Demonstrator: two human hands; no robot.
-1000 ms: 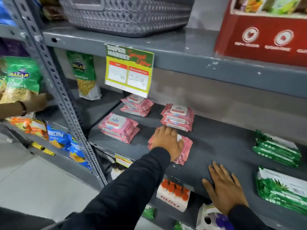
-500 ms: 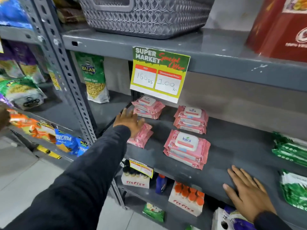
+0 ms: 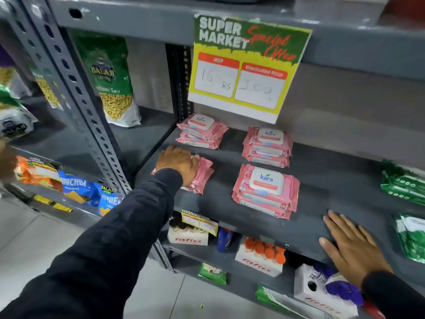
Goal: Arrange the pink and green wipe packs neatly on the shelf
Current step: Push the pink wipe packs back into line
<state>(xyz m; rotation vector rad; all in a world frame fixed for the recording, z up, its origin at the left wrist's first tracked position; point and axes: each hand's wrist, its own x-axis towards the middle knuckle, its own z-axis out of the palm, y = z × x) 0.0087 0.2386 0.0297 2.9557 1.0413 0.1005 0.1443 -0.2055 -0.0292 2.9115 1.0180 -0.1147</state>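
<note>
Green wipe packs (image 3: 404, 187) (right side) cut off by edge

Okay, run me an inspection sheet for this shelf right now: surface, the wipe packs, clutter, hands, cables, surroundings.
Surface: grey metal shelf, scuffed, bare in the middle.
Job's things: four piles of pink Kara wipe packs: back left, back right, front right, front left; green wipe packs at the far right, partly cut off.
Clutter: nothing seen on this shelf.
Hands: left hand lies on the front left pile, fingers curled over it; right hand lies flat on the shelf's front edge, holding nothing.
Cables: nothing seen.
Surroundings: yellow and green special offer sign above; Fitfizz bottle cartons below; Balaji snack bag in the left bay.
</note>
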